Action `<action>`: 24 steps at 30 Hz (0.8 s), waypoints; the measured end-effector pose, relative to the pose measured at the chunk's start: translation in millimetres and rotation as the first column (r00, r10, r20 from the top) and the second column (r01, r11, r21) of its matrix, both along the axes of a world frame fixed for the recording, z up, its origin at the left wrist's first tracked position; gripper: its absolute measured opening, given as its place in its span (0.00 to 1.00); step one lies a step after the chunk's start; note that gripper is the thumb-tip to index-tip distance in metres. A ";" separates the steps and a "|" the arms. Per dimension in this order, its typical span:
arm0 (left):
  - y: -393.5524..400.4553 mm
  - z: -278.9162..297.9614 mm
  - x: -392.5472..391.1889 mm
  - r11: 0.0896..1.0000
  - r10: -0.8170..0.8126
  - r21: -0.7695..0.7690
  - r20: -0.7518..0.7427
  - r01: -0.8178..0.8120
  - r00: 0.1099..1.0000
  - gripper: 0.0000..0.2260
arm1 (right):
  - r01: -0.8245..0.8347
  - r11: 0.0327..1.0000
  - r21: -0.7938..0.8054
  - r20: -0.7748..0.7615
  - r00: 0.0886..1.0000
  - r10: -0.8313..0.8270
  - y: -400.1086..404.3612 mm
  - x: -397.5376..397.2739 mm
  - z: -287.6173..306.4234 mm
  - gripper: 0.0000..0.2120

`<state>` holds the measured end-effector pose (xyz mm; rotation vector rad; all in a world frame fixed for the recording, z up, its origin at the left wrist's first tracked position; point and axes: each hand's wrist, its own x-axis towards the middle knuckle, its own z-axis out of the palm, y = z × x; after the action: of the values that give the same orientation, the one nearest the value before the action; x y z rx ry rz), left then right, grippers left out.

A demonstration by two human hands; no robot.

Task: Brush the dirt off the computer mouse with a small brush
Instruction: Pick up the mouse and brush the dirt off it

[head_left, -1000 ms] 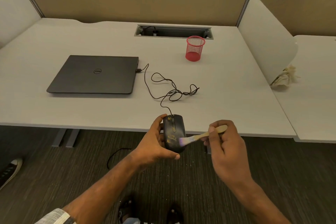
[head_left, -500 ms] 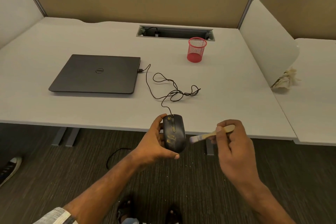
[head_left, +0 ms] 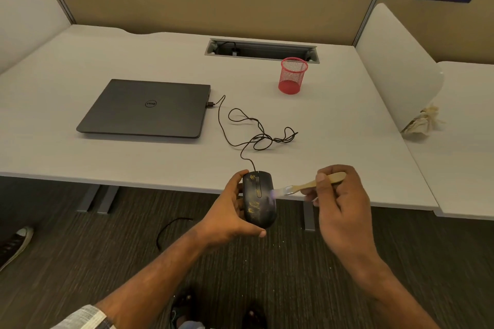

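Mesh cup (head_left: 293, 76) upright on desk (head_left: 80, 152), seemingly empty; left hand (head_left: 230, 214) grips mouse (head_left: 258, 199), right hand (head_left: 343, 203) pinches brush (head_left: 307, 185).

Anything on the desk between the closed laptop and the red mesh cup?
Head view: only the black mouse cable, plugged into the grey closed laptop; bare white desk toward the red mesh cup.

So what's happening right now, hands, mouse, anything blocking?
Left hand grips mouse off the desk edge. Right hand holds brush, bristles on mouse's right side. Yellowish dirt visible on mouse. Nothing in the way.
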<state>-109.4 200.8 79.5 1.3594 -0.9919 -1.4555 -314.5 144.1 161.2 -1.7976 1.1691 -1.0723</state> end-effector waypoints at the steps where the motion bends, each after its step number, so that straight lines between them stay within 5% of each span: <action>1: -0.1 0.0 -0.3 1.000 -0.001 0.002 -0.002 0.001 1.000 0.52 | -0.027 1.000 0.007 -0.007 1.000 0.027 0.9 3.8 -0.2 0.13; 7: 1.2 1.6 -0.6 1.000 -0.002 0.005 -0.026 0.002 1.000 0.53 | 0.032 0.999 -0.017 -0.117 0.993 -0.033 -11.3 4.8 -9.7 0.03; 11: 3.6 3.3 0.6 1.000 0.003 0.020 -0.056 -0.002 0.998 0.55 | 0.119 0.986 0.121 0.108 0.985 -0.132 -18.8 0.0 -12.6 0.04; 17: 2.3 11.5 -6.9 0.999 -0.021 0.047 -0.100 0.026 0.995 0.58 | 0.160 0.866 0.473 0.369 0.857 -0.359 -13.9 24.2 -31.0 0.09; 24: 2.6 18.4 -11.2 0.998 -0.027 0.057 -0.208 0.039 0.978 0.55 | 0.091 0.840 0.535 0.476 0.789 -0.388 -6.3 32.7 -39.0 0.07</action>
<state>-120.6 203.4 97.9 1.2099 -0.8452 -1.6273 -281.7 137.8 122.2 -0.8457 1.1714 -1.2152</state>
